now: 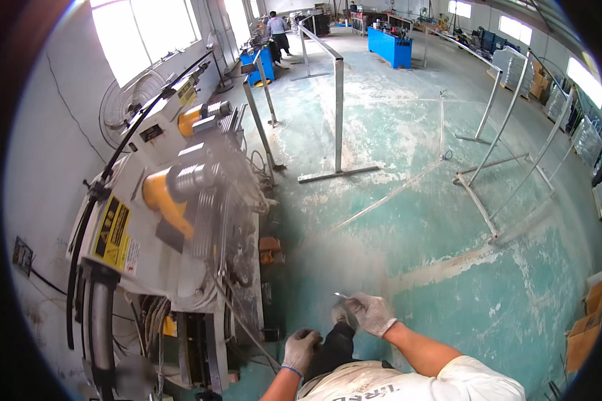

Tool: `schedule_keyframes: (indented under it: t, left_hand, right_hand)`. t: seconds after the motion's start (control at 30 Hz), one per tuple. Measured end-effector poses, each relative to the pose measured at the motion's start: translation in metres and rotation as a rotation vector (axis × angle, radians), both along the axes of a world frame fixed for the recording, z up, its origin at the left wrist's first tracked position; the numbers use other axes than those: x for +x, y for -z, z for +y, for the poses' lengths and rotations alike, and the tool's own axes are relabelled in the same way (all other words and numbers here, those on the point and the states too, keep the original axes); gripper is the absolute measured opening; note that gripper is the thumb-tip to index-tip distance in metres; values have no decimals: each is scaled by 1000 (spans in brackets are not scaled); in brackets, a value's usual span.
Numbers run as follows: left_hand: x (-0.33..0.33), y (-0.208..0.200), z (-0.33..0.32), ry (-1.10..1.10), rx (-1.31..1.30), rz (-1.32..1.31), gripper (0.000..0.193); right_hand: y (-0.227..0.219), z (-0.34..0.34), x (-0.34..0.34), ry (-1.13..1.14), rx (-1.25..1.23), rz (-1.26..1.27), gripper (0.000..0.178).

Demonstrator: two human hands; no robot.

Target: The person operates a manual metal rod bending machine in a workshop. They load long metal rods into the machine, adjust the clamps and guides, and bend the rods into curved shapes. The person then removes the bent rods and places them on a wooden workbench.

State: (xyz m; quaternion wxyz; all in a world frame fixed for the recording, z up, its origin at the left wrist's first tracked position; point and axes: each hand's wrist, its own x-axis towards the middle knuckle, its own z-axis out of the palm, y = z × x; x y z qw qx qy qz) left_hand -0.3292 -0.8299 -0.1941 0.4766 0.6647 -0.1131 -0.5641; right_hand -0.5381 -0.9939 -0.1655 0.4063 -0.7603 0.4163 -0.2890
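Observation:
My right hand (373, 313), in a pale knit work glove, is closed with a small, thin, shiny metal piece (341, 295) sticking out past the fingertips. It is held in front of my body, above my shoe (342, 314). Lower and to the left, my gloved left hand (302, 350) hangs beside my dark trouser leg (334, 349). Its fingers are curled in, and whatever they may hold is hidden. Close on the left stands a large pale machine (130, 224) with yellow-and-grey motor units (174, 190); my left hand is apart from it.
A metal frame stand (338, 120) rises ahead, and another metal rack (478, 194) stands to the right on the worn green floor (415, 247). Blue cabinets (389, 48) and a person (277, 30) are farther off. Cardboard boxes (590, 317) lie at the right edge.

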Motion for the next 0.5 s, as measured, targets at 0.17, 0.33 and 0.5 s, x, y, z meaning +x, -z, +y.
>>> schedule_keyframes:
  t: [0.17,0.33,0.5]
  left_hand:
    - [53,3,-167,37,-27,-7,29]
    - [80,-56,-349,188,-145,12,34]
    - [121,-70,-517,294,-244,-35,30]
  right_hand:
    - [56,-108,-39,189,-36,260,19]
    - [69,-201,-72,516,109,385,21]
    - [91,-321,-54,642,211,393,25]
